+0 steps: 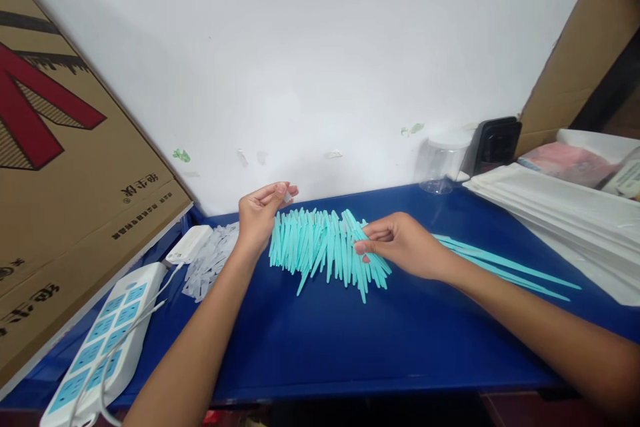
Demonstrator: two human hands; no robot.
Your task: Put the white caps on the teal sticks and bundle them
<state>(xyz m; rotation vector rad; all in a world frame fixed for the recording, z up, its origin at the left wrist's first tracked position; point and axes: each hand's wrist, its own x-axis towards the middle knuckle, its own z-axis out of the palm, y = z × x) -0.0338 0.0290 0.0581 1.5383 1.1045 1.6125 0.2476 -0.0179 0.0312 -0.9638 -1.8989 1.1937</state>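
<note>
A row of slim turquoise plastic sticks (pixel 310 240) with tapered ends lies side by side across the blue table. My right hand (pixel 410 245) is closed over the row's right end, thumb and fingers pinching a turquoise stick (pixel 349 219); whether it has more than one I cannot tell. Above the row's left end, my left hand (pixel 260 213) pinches a small translucent plastic piece (pixel 287 197) between thumb and fingertips. Beside my left forearm is a heap of similar translucent plastic pieces (pixel 207 265), partly hidden by that arm.
A white power strip (pixel 133 320) with cables and a white adapter (pixel 190 244) lie left, by a cardboard box (pixel 85 167). Long turquoise strips (pixel 505 265) extend behind my right forearm. A clear jar (pixel 440 163), a black container (pixel 495 143) and stacked white sheets (pixel 545 213) stand at right.
</note>
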